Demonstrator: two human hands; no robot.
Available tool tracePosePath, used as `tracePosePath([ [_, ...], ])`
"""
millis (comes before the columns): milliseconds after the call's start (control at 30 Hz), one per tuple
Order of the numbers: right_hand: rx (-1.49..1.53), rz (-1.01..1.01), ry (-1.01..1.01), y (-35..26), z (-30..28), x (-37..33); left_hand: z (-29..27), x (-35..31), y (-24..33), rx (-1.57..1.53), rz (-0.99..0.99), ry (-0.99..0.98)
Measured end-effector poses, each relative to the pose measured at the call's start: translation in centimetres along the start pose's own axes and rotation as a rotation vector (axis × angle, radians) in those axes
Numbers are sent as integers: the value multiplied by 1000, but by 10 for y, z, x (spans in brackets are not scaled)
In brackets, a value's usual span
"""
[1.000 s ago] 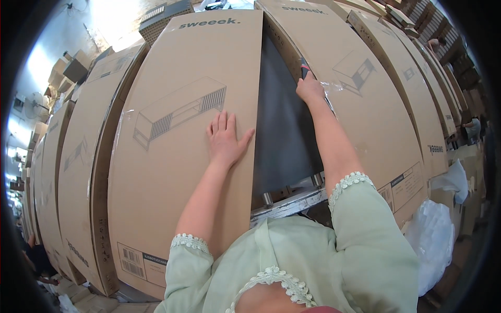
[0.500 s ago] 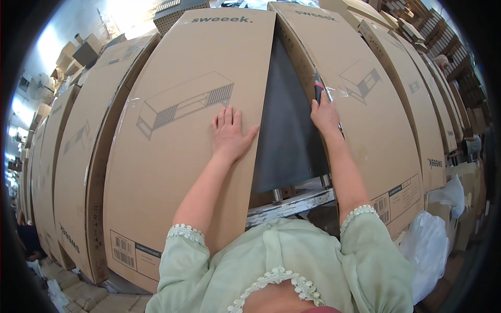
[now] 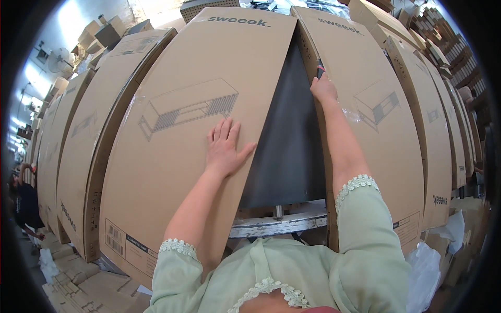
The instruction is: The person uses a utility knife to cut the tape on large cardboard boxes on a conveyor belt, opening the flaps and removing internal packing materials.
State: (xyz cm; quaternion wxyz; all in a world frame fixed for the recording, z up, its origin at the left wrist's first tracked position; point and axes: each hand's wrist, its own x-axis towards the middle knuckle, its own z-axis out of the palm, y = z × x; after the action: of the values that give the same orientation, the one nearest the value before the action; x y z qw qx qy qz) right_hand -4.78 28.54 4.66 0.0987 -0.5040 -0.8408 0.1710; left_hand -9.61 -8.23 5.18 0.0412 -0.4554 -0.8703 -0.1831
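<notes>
My left hand (image 3: 223, 148) lies flat with its fingers spread on a large brown carton (image 3: 177, 172), just below a line drawing of a low cabinet. Farther out, my right hand (image 3: 324, 89) is closed round a dark-handled cutter (image 3: 320, 69) with a red accent. It is at the left long edge of a second brown carton (image 3: 381, 151); the blade cannot be made out. Between the two cartons, a wedge of dark belt (image 3: 287, 146) shows, narrowing toward the far end.
More tall cartons (image 3: 78, 146) stand in a row to the left, with others (image 3: 417, 88) to the right. A worn white rail (image 3: 282, 223) crosses in front of me. Clear plastic wrap (image 3: 422, 268) hangs at lower right. A person in dark clothes (image 3: 25, 201) is at far left.
My right hand has moved farther away along the right carton's edge with the cutter. My left hand stays flat on its carton. The view has shifted slightly.
</notes>
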Motion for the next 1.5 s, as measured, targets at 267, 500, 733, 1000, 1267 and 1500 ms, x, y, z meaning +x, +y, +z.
tracePosePath([
  [267, 42, 205, -4, -30, 4, -22, 3, -5, -15, -7, 38, 84],
  [500, 46, 318, -26, -21, -8, -136, 2, -11, -34, 20, 20, -11],
  [733, -55, 387, 58, 16, -3, -280, 12, -16, -49, 41, 70, -8],
  [1000, -87, 200, 243, 90, -5, -505, 9, -29, -70, 128, 69, -45],
  [1267, -17, 348, 288, 100, -28, -725, 17, -31, -87, 121, 65, -98],
  [1500, 370, 493, 139, 73, -101, -765, 40, -68, 39, -247, 746, 75],
])
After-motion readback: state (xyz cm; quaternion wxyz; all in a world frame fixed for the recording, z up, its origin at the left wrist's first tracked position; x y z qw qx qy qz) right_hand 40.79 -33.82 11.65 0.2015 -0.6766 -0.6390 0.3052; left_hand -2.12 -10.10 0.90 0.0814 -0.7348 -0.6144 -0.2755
